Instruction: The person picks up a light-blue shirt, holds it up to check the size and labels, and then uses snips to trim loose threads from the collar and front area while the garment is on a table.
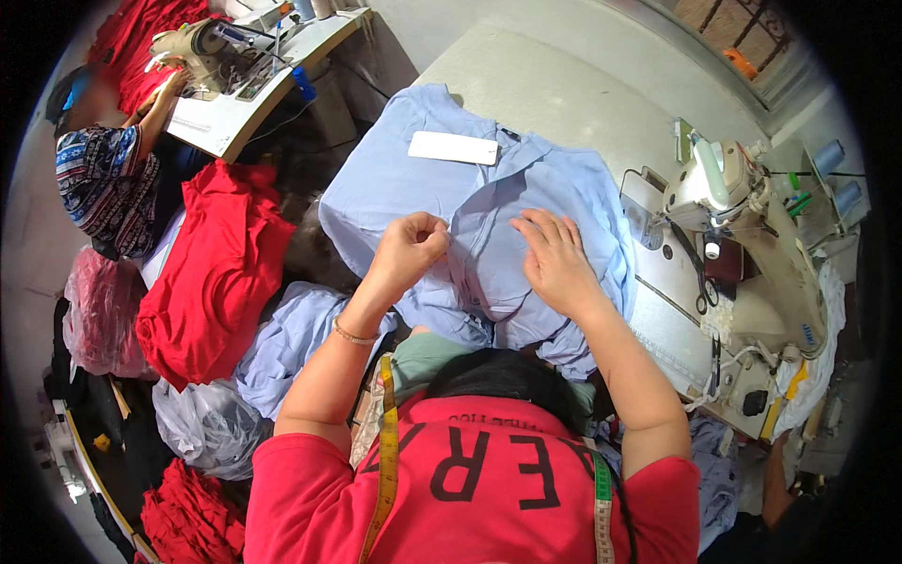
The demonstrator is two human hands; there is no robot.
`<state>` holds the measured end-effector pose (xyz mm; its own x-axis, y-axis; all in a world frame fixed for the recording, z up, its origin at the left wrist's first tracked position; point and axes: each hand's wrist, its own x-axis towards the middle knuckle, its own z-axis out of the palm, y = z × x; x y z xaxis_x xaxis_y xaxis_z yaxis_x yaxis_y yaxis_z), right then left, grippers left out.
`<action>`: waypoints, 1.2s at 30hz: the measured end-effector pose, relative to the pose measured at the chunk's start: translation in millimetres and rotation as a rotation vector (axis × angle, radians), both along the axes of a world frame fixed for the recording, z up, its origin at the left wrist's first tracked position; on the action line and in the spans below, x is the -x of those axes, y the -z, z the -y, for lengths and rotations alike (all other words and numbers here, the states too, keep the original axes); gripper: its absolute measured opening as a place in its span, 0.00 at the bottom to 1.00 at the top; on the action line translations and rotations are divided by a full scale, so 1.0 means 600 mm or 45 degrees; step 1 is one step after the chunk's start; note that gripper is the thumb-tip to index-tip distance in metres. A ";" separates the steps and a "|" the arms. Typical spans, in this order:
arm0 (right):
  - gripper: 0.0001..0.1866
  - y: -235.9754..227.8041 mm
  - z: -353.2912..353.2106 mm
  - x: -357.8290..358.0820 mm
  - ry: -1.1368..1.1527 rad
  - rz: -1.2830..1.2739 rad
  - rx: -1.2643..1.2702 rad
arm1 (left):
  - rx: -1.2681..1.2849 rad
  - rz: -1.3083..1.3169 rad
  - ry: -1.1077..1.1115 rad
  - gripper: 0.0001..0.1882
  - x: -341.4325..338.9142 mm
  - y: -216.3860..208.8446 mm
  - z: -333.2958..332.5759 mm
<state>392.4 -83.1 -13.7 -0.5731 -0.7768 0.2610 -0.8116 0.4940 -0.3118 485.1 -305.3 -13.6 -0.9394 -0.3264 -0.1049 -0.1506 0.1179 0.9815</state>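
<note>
A light-blue shirt (376,188) lies spread in the middle of the scene, its upper part on the pale worktable (526,85) and its near end bunched toward the person's lap. The left hand (412,246) is just beside the front opening, thumb and forefinger brought together; whether a fold of cloth or a thread is caught between them, I cannot tell. The right hand (556,263) rests palm down on the shirt's right half, its fingers straight and slightly apart, gripping nothing.

As for progress, the shirt looks largely made up: its panels appear joined, and the front opening runs down from the neck at the far side. A blank-looking white tag (453,148) lies over the upper left; whether it is fastened or merely laid there is unclear. The shirt is not folded, and its near end is rumpled. Small details, such as buttons or loose threads, are too fine to judge, so how much sewing or finishing is left cannot be settled.

To the right, a sewing machine (789,273) stands well apart from both hands, with black scissors (707,296) lying near it. More light-blue cloth (296,334) is heaped at the near left, just beside red garments (221,263). At the far left, a co-worker (103,183) sits at a second sewing machine (193,56).
</note>
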 end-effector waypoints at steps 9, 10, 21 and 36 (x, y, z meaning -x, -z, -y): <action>0.23 -0.001 0.001 0.000 0.004 -0.054 -0.006 | 0.382 -0.264 -0.011 0.01 -0.028 0.009 -0.009; 0.23 -0.001 0.001 0.000 0.007 -0.051 -0.005 | 0.391 -0.299 0.000 0.02 -0.029 0.003 -0.013; 0.24 0.000 0.001 0.001 0.016 -0.064 -0.007 | 0.958 -0.518 0.210 0.09 -0.041 -0.008 -0.018; 0.24 0.003 0.000 0.001 0.012 -0.068 -0.030 | 0.437 -0.381 0.169 0.15 -0.049 0.030 0.007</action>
